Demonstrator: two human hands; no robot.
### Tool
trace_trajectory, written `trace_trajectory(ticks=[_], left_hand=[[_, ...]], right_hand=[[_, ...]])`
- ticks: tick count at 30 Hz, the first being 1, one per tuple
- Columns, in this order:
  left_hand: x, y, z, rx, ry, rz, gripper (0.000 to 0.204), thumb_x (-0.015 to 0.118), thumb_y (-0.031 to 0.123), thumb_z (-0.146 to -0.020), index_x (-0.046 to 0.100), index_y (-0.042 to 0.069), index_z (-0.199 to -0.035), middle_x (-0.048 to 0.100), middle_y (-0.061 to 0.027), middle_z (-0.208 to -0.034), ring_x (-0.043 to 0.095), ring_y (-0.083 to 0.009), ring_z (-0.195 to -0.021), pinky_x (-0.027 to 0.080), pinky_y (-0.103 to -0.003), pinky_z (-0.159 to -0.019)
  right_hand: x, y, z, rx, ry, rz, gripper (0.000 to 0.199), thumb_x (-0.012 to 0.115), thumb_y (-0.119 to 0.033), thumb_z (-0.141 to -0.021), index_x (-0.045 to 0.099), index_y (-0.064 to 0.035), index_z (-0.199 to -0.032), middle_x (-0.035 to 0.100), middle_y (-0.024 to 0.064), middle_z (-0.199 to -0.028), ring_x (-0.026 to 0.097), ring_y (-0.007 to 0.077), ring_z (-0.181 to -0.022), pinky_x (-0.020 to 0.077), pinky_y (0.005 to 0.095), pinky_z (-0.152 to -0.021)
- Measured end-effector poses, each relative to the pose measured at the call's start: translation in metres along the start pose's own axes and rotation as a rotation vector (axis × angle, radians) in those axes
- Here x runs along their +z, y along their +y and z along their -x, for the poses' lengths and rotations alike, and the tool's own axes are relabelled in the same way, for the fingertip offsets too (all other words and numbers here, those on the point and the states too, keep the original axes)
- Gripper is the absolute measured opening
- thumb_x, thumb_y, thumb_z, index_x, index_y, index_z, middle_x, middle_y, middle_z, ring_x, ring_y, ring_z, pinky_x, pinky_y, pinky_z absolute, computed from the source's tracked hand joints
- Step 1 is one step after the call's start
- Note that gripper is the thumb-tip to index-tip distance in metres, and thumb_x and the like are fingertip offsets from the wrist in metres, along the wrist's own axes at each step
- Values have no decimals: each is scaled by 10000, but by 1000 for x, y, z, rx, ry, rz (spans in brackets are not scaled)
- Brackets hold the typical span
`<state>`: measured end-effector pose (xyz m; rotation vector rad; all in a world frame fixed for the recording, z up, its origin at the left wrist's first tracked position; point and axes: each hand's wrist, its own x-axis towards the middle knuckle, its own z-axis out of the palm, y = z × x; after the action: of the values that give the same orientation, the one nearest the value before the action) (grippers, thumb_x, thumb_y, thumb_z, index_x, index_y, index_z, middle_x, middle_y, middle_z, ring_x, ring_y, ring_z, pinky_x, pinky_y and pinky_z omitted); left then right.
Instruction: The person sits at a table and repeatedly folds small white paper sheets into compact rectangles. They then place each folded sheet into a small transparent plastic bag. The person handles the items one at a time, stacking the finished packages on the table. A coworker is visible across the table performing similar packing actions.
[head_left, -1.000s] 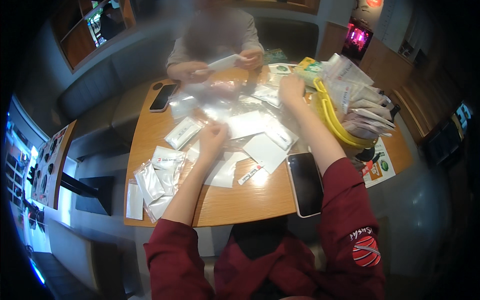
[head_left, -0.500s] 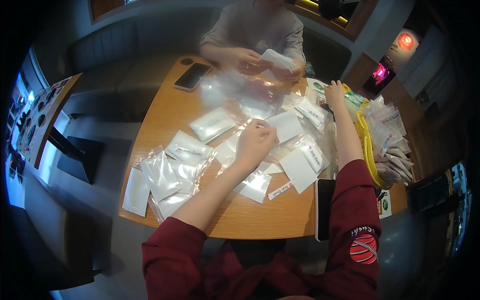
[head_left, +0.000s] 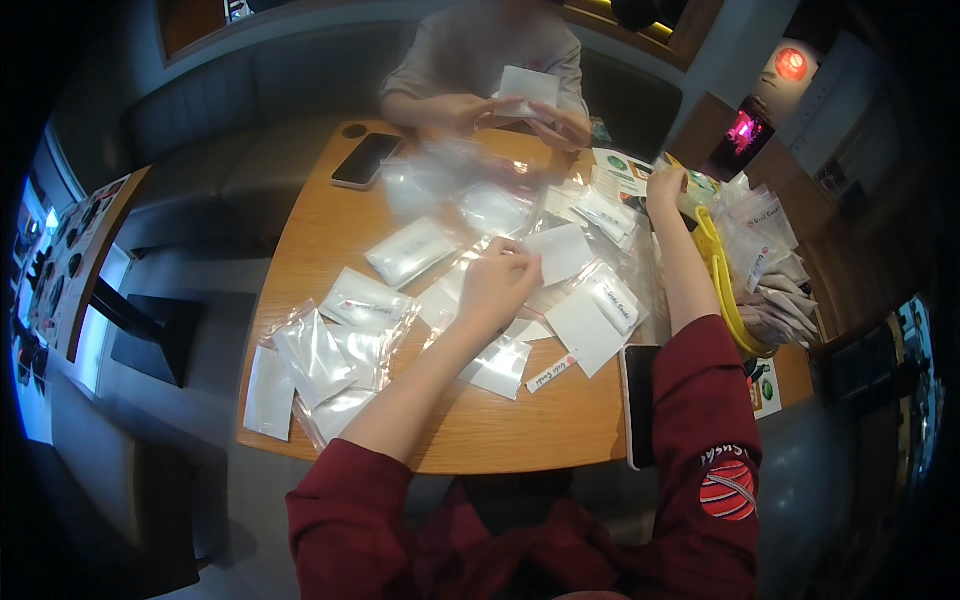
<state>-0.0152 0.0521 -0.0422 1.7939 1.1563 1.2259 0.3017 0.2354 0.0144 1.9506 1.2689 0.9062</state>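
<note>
My left hand (head_left: 500, 283) is over the middle of the table with its fingers curled together, beside a white folded paper (head_left: 558, 253). What the fingertips pinch, if anything, is hidden. My right hand (head_left: 667, 187) reaches to the far right, fingers closed downward next to a green and yellow packet (head_left: 703, 184); its grip is too small to make out. Around my left hand lie clear plastic sleeves with white paper inside, such as one sleeve (head_left: 410, 253) and another sleeve (head_left: 315, 358). A white card (head_left: 585, 335) lies under a small printed white packet (head_left: 614, 304).
Across the wooden table (head_left: 480, 445), another person's hands (head_left: 530, 115) hold a white folded paper. A yellow-rimmed basket (head_left: 712, 265) full of printed packets (head_left: 765, 250) stands at the right. One phone (head_left: 640, 405) lies by my right forearm, another phone (head_left: 366, 161) at far left.
My right hand's fingers have curled in from a more spread pose. The other person's white paper is now more upright. The whole view has shifted slightly.
</note>
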Motion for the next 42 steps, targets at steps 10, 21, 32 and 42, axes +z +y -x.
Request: trace_trajectory(ticks=[10,21,32,42], left_hand=[[3,0,1,3,-25,18,304,571,301,-861,687,68,-704,553,-96,-897,567,-248,-849,433,-336,-756],[2,-5,1,39,-12,-69,291,563,312,-846,693,73,-742,592,-97,-959,600,-269,-863,460,-355,-765],[1,4,-1,-19,72,115,333,524,306,-905,674,20,-826,565,-130,-866,562,-232,-755,437,-325,-703],[5,0,-6,32,171,130,321,585,290,-868,641,-22,-918,575,-147,-896,586,-224,-776,467,-321,-695]], right_hand=[[40,-1,-7,383,299,-212,277,482,-175,-891,586,-86,-1132,634,110,-1054,616,311,-963,468,484,-769],[-38,23,51,302,363,-641,263,584,-73,-812,483,-98,-1053,676,91,-798,682,249,-739,528,349,-554],[-101,60,161,24,692,-826,429,677,-213,-775,476,-136,-1146,643,54,-819,655,227,-818,535,359,-669],[-57,70,162,-378,625,-770,720,698,-83,-685,386,-113,-1333,642,148,-997,620,329,-915,476,420,-819]])
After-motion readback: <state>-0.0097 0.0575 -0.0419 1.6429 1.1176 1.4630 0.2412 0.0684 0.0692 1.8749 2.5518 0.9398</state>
